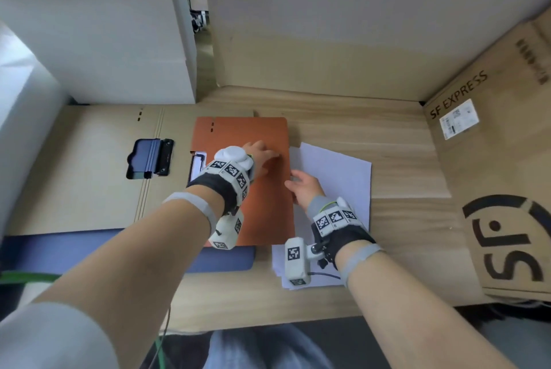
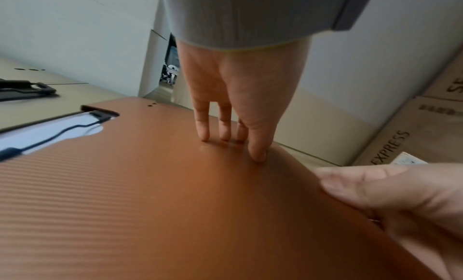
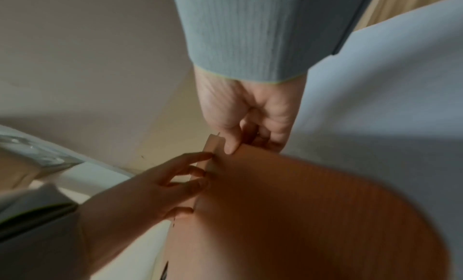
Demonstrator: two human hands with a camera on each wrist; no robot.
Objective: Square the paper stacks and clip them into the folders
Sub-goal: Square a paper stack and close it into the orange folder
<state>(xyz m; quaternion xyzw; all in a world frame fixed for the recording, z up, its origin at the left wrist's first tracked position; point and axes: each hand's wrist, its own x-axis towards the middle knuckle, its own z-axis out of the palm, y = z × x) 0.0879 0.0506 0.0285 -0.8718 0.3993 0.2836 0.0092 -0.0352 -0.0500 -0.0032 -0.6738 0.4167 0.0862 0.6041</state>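
Note:
An orange folder (image 1: 262, 204) lies closed in the middle of the wooden desk. My left hand (image 1: 264, 157) presses on its cover with straight fingers (image 2: 225, 133). My right hand (image 1: 295, 185) pinches the cover's right edge, with the thumb (image 3: 231, 145) on top and the fingers curled beneath. White sheets (image 2: 45, 133) under a black wire clip show through a notch at the folder's left edge. A loose stack of white paper (image 1: 340, 178) lies just right of the folder, partly under my right wrist.
A tan folder (image 1: 89, 175) lies open at the left with a black clip (image 1: 149, 158) on it. A blue folder (image 1: 59, 246) lies under it near the front edge. A large SF Express carton (image 1: 492, 178) stands at the right, and white boxes (image 1: 119, 49) at the back left.

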